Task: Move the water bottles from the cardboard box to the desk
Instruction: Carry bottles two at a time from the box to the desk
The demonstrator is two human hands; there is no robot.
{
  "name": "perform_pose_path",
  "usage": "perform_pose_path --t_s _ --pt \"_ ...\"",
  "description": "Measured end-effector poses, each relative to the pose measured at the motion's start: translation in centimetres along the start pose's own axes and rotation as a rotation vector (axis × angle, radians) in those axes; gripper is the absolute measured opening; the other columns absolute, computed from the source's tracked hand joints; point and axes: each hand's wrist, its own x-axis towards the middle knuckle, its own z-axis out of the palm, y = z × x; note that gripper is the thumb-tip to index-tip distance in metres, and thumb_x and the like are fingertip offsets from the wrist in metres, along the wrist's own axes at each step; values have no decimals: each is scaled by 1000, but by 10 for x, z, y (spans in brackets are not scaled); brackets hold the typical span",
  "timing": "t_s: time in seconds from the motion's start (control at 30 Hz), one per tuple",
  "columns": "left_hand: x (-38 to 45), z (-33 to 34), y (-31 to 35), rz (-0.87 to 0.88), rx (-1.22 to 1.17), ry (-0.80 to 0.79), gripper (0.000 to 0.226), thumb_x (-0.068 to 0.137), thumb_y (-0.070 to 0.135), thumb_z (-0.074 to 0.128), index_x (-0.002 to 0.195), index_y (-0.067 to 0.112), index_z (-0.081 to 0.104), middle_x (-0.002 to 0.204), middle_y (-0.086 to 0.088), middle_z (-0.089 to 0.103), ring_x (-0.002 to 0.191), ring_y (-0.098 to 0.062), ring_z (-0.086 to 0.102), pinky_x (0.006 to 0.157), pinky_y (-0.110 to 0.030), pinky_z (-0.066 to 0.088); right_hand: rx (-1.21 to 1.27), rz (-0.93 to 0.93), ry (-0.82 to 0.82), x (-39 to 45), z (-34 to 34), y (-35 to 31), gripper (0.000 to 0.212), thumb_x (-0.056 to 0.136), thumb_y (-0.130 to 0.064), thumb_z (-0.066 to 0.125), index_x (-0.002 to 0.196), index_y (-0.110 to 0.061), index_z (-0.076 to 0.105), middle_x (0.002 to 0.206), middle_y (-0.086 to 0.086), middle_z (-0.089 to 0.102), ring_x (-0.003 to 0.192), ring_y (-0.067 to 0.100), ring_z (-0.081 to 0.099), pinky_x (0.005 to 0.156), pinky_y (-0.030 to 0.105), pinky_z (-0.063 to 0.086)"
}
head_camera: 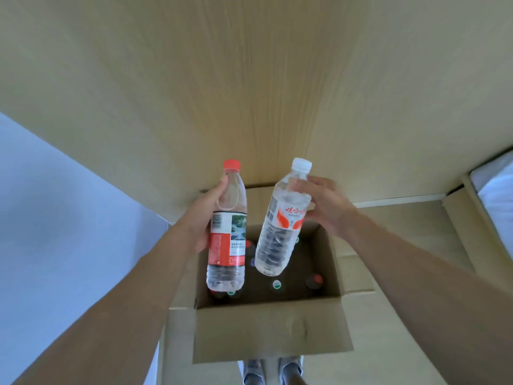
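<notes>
Hands over open cardboard box (273, 333) | left hand (206, 215) grips red-capped bottle (227, 232), upright | right hand (326, 207) grips white-capped bottle (280, 220), tilted | both bottles held above box, near wooden desk (249, 79) | more bottles (277, 284) stand inside box

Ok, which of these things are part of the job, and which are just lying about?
Part of the job:
left hand gripping red-capped bottle
right hand gripping white-capped bottle
cardboard box, more bottles inside
desk

Lying about:
white bedding, far right
shoes
</notes>
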Motion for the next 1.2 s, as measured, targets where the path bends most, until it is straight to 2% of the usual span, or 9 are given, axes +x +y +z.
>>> perform_pose_path --t_s 0.1,0.23,0.33,0.6,0.73,0.83,0.97,1.1,1.2 --pt "-17 19 18 -50 -61 -16 49 97 59 49 106 13 63 85 -8 65 70 -23 64 69 -35 57 87 27 69 -15 2 -19 31 88 -33 71 104 -6 70 94 12 70 85 28 69 67 36 56" --pt "-37 37 39 -120 -116 -145 33 93 37 54 103 6 60 87 -14 63 76 -29 61 76 -39 55 221 102 63 -37 7 -39 35 93 -48 61 99 -14 64 91 8 71 85 25 69 91 46 54" --pt "-48 41 48 -152 -69 -267 32 79 18 51 104 1 59 88 -17 63 79 -32 61 79 -40 52 320 116 117 -54 11 -51 40 92 -55 58 92 -15 63 81 6 70 76 22 68 93 45 54" --pt "-60 51 42 -246 111 -380 44 84 17 63 123 0 53 91 -21 69 76 -32 70 68 -41 61 399 173 335 -95 12 -47 58 80 -68 65 98 -13 57 84 11 66 74 26 66 92 46 55" --pt "-64 65 40 -257 146 -390 69 75 32 80 132 10 49 82 -21 68 63 -32 68 59 -45 60 487 195 349 -131 7 -37 50 74 -53 78 95 -13 57 78 9 65 68 23 65 76 38 59" --pt "-67 80 39 -271 205 -453 69 79 37 80 134 8 50 85 -23 68 69 -34 69 67 -53 59 541 220 369 -164 3 -28 34 80 -29 80 98 -10 58 73 10 68 64 22 68 64 36 60" --pt "-79 108 31 -371 250 -588 48 86 38 70 113 0 58 86 -25 64 75 -37 66 76 -51 57 616 181 409 -209 -5 -12 37 80 -15 77 110 -7 56 82 14 71 78 26 70 75 41 60" --pt "-96 141 5 -414 277 -662 55 80 30 62 124 -3 55 93 -26 66 91 -40 66 88 -63 53 678 142 488 -256 -16 6 42 75 -15 77 110 -5 56 86 15 68 80 27 68 78 43 57" --pt "-115 176 -19 -420 340 -688 59 78 33 69 125 -1 57 93 -25 68 87 -38 70 85 -58 55 769 67 567 -297 -27 25 53 70 -19 79 116 -5 55 91 16 66 85 28 65 89 45 55"
